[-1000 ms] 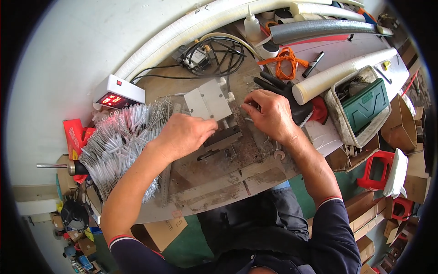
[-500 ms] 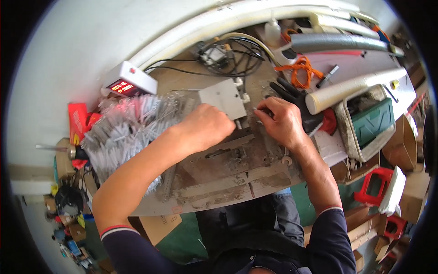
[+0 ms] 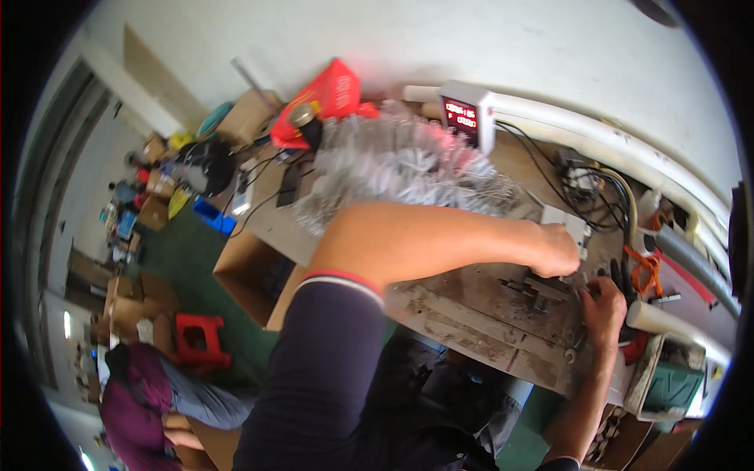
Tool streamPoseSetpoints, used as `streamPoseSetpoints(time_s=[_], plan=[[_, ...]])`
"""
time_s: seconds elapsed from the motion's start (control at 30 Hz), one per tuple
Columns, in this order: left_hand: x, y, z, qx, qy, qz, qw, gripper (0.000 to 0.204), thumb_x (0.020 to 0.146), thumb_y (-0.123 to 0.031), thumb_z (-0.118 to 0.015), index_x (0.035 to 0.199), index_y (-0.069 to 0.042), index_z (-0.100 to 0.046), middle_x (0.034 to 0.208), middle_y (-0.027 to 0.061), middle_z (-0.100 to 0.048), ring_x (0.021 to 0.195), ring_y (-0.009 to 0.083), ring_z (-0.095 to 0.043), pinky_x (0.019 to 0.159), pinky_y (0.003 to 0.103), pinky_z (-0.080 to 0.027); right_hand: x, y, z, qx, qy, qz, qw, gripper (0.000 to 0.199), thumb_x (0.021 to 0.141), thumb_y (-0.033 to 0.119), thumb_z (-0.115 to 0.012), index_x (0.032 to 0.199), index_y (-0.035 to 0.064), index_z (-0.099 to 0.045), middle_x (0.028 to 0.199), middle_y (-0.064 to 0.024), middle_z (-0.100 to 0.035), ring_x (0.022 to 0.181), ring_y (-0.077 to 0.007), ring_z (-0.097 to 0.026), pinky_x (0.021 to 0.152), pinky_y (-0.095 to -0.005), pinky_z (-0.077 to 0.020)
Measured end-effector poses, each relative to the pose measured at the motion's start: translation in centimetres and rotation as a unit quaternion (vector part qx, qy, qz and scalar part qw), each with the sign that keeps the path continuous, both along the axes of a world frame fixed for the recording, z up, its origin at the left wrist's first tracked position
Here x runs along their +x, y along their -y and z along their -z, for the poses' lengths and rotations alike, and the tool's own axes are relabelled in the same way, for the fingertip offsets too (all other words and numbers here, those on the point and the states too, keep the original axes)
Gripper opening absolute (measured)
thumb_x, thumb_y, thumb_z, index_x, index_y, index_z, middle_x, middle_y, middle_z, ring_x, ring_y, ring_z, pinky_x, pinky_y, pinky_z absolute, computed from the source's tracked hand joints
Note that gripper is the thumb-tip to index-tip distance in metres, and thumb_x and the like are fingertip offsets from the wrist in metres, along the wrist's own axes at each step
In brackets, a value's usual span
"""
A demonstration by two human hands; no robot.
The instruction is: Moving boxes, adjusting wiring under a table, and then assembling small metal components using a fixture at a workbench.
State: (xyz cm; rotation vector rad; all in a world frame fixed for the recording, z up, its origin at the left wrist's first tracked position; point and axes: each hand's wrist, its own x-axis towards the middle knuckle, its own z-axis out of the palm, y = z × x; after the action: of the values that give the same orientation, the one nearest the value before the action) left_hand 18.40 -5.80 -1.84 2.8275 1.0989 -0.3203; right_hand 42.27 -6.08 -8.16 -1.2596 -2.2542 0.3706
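Mid-job at a cluttered workbench (image 3: 471, 330): left hand (image 3: 556, 250) closed over a small grey metal box (image 3: 567, 224) at the far right, right hand (image 3: 603, 304) curled on the worn metal jig (image 3: 534, 294) just below, contents hidden. Bristly wire bundle (image 3: 400, 169) untouched, far left.

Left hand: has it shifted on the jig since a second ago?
Cannot tell of any real shift: the camera swung, but the left hand still rests beside the pale metal box on the worn metal jig, as before.
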Motion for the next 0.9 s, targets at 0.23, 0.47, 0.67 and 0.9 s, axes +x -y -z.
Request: streamPoseSetpoints(time_s=[0.23,0.47,0.67,0.9], plan=[[1.2,-1.1,0.9,0.015,-0.027,-0.003,1.000,0.019,0.081,-0.013,-0.067,0.095,-0.006,-0.078,0.098,0.0153,-0.077,0.097,0.0327,-0.073,0.079,0.047,-0.057,0.5,0.3,-0.7,0.023,0.096,-0.010,0.995,0.026,0.078,0.008,-0.076,0.096,0.0010,-0.058,0.093,-0.0170,-0.061,0.091,-0.0395,-0.062,0.077,-0.0476,-0.0469],[0.7,0.4,0.7,0.046,-0.034,0.005,0.998,0.021,0.084,-0.013,-0.066,0.098,-0.003,-0.077,0.104,0.0142,-0.076,0.100,0.0331,-0.073,0.081,0.046,-0.058,0.3,1.5,-0.6,0.020,0.107,0.014,0.994,0.027,0.080,0.009,-0.074,0.103,0.0031,-0.061,0.094,-0.0160,-0.064,0.090,-0.0385,-0.064,0.078,-0.0477,-0.0481],[0.7,-0.8,1.5,-0.003,0.056,0.001,0.998,0.017,0.080,-0.015,-0.067,0.090,-0.006,-0.076,0.091,0.0184,-0.075,0.088,0.0378,-0.073,0.072,0.051,-0.057,1.6,0.3,1.3,0.001,0.109,0.057,0.992,0.024,0.081,0.015,-0.069,0.102,0.0054,-0.063,0.098,-0.0162,-0.069,0.096,-0.0378,-0.067,0.081,-0.0478,-0.0527],[-1.8,0.4,0.1,0.013,0.022,-0.012,1.000,0.014,0.082,-0.014,-0.061,0.079,-0.007,-0.073,0.080,0.0186,-0.072,0.080,0.0383,-0.073,0.073,0.049,-0.057,-0.8,0.8,0.1,0.051,0.087,0.032,0.994,0.021,0.079,0.021,-0.075,0.091,0.0068,-0.065,0.093,-0.0144,-0.068,0.095,-0.0358,-0.068,0.079,-0.0478,-0.0546]])
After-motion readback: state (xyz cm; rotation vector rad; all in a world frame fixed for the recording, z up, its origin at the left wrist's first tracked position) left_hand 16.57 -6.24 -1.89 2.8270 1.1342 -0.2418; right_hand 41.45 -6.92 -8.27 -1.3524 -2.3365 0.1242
